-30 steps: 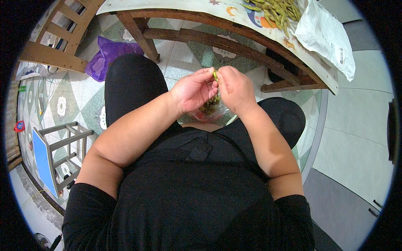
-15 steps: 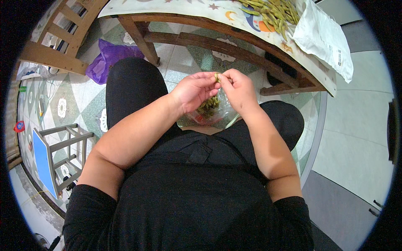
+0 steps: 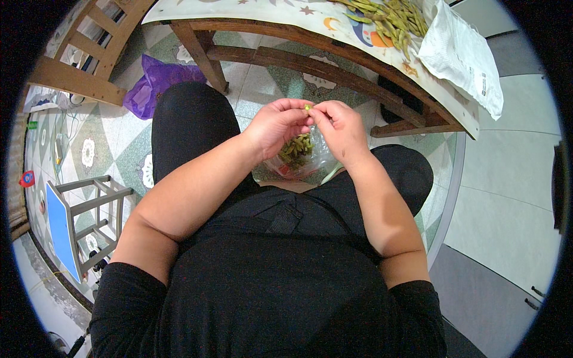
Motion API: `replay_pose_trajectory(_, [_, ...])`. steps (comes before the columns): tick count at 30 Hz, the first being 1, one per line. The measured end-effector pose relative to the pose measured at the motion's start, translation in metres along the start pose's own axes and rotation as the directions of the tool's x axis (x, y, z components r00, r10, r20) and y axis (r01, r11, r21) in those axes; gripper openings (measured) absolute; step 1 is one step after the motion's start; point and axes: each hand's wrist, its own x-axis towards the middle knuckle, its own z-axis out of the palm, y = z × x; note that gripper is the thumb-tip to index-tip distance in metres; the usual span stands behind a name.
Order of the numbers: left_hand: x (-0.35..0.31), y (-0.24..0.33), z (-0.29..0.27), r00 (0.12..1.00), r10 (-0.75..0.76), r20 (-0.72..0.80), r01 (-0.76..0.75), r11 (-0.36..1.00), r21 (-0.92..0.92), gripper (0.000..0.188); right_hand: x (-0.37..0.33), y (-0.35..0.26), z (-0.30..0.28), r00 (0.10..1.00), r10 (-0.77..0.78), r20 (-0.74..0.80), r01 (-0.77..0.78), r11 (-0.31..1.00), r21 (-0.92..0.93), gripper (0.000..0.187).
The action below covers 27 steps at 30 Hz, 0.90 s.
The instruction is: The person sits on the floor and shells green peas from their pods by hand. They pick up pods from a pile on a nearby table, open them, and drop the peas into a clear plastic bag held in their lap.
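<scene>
A small green soybean pod (image 3: 308, 108) is pinched between my two hands, above my knees. My left hand (image 3: 273, 126) holds one side of it with thumb and fingertips, palm partly upward. From the other side, my right hand (image 3: 343, 126) grips it with thumb and forefinger, back of the hand up. Most of the pod is hidden by the fingertips. Below the hands, between my legs, sits a clear plastic bag (image 3: 323, 156) with yellow-green pods or hulls (image 3: 296, 153) in it. My left hand partly covers that heap.
A wooden table (image 3: 250, 52) with a patterned cover stands ahead, bearing a pile of soybean pods (image 3: 391, 21) and a white bag (image 3: 459, 62) at its right end. Left are a purple plastic bag (image 3: 156, 85), wooden slatted furniture (image 3: 77, 83) and a blue-topped stool (image 3: 63, 232). Pale cabinets (image 3: 507, 179) stand right.
The fingers have shifted slightly around the pod, and a brighter green bit now shows at the fingertips. Both arms stay nearly in place.
</scene>
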Motion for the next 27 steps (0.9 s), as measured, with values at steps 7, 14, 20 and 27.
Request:
replay_pose_trajectory(7, [0.000,-0.002,-0.001,0.987,0.153,-0.047,-0.140,0.969,0.204,0.018,0.000,-0.003,-0.001,0.997,-0.079,0.010,0.080,0.995,-0.068,0.012])
replay_pose_trajectory(14, [0.002,-0.001,0.000,0.972,0.194,-0.131,-0.155,0.953,0.259,0.019,0.001,0.007,0.004,0.972,0.224,0.074,-0.232,0.853,0.467,0.013])
replay_pose_trajectory(20, [-0.002,0.001,0.006,0.990,0.142,-0.015,-0.141,0.988,0.069,0.016,0.005,0.003,-0.007,0.869,0.346,0.355,-0.480,0.411,0.775,0.013])
replay_pose_trajectory(27, [-0.002,-0.001,0.001,0.990,0.138,0.026,-0.137,0.990,-0.029,0.011,0.002,-0.001,-0.010,0.855,0.309,0.417,-0.516,0.412,0.751,0.010])
